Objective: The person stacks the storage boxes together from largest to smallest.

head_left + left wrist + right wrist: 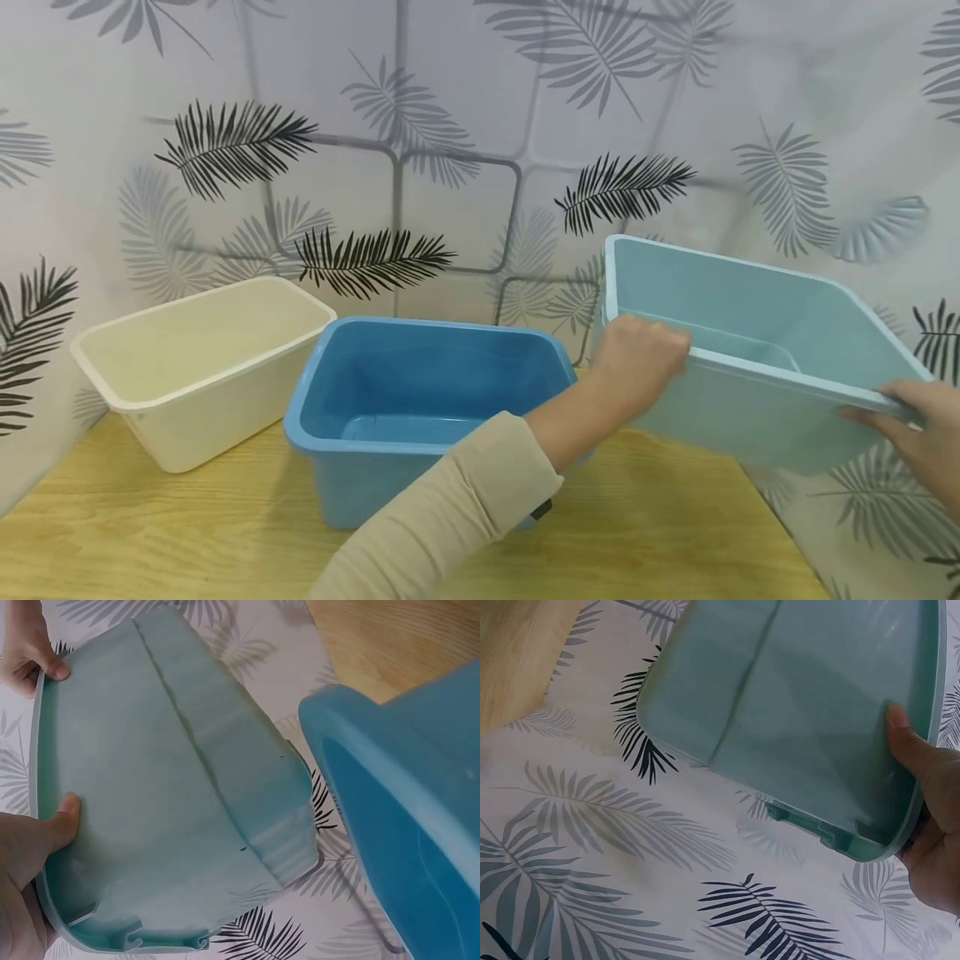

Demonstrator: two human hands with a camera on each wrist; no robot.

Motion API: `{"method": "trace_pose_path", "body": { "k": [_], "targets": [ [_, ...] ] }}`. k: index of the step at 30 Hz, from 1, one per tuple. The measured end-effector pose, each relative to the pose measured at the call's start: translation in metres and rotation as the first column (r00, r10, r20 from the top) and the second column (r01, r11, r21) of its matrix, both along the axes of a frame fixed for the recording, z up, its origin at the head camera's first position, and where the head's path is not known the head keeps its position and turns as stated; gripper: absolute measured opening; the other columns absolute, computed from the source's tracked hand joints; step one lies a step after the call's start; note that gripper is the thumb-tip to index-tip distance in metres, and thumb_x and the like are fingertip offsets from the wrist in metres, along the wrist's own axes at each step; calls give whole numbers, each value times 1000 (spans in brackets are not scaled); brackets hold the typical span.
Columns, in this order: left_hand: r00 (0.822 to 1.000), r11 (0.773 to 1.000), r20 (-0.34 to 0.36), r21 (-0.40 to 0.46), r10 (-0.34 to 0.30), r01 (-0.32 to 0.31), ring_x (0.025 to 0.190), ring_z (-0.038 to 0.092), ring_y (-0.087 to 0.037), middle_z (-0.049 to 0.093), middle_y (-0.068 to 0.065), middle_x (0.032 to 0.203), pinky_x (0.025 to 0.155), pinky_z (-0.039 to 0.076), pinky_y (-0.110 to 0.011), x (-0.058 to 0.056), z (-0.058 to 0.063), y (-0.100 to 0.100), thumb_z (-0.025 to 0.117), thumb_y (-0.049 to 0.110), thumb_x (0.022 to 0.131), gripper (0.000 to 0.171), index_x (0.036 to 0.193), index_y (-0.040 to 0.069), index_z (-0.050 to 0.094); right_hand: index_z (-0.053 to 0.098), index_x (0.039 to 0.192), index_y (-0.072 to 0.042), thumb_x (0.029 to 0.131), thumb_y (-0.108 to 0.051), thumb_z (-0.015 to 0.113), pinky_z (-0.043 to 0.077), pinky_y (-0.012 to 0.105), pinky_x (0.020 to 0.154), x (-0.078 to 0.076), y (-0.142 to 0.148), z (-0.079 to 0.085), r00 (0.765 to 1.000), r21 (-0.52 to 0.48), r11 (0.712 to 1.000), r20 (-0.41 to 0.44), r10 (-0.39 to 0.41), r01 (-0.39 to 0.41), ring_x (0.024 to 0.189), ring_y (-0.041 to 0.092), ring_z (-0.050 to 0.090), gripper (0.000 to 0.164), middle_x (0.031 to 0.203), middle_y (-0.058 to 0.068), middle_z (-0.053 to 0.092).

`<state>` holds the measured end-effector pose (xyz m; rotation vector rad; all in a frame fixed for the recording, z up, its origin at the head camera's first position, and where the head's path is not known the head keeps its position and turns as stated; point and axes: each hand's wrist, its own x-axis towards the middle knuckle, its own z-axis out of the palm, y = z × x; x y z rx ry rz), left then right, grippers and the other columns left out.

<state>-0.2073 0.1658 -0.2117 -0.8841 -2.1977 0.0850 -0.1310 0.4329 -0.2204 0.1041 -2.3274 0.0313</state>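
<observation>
A pale aqua plastic bin is held up, tilted, over the right side of the table, its opening toward me. My left hand grips its rim near the left end, knuckles up. At the right end my right hand pinches the same rim. In the left wrist view the left thumb lies against the bin's outer wall, fingers partly hidden behind the rim. The right wrist view shows the right thumb pressed on that outer wall too. My left forearm crosses in front of a blue bin.
A cream bin stands at the left, angled, beside the blue one. All this is on a wooden table, whose right edge slants away below the aqua bin. Leaf-patterned cloth hangs behind and shows past the table's sides.
</observation>
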Motion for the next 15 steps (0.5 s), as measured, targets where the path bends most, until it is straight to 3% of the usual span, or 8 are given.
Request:
{"method": "trace_pose_path", "body": {
  "k": [2, 5, 9, 15],
  "targets": [
    [1000, 1000, -10, 11, -4, 4, 61, 56, 4, 65, 18, 73, 52, 40, -12, -1, 2, -4, 58, 48, 85, 22, 90, 29, 67, 62, 75, 8, 71, -33, 67, 45, 60, 68, 0, -4, 4, 999, 23, 999, -32, 25, -24, 73, 52, 59, 42, 76, 34, 62],
    [1000, 1000, 3, 18, -2, 2, 64, 59, 3, 67, 17, 77, 54, 42, -13, -2, 4, -11, 58, 48, 84, 24, 92, 28, 67, 63, 73, 9, 75, -48, 53, 46, 55, 64, -2, -10, 9, 995, 65, 996, -68, 69, -65, 68, 51, 59, 57, 74, 34, 62],
    [1000, 1000, 22, 25, 4, -4, 64, 60, 3, 69, 17, 79, 54, 44, -13, -2, 7, -20, 58, 48, 83, 26, 94, 27, 68, 62, 70, 9, 71, -65, 25, 46, 49, 58, -6, -19, 11, 986, 112, 988, -116, 121, -108, 63, 50, 59, 83, 71, 34, 61],
    [1000, 999, 23, 38, 11, -12, 64, 61, 1, 68, 15, 76, 56, 46, -13, -3, 6, -31, 58, 47, 83, 23, 89, 27, 68, 63, 68, 8, 79, -67, 26, 46, 45, 52, -11, -29, 8, 965, 178, 972, -185, 184, -151, 54, 45, 58, 84, 64, 30, 61]
  ]
}}
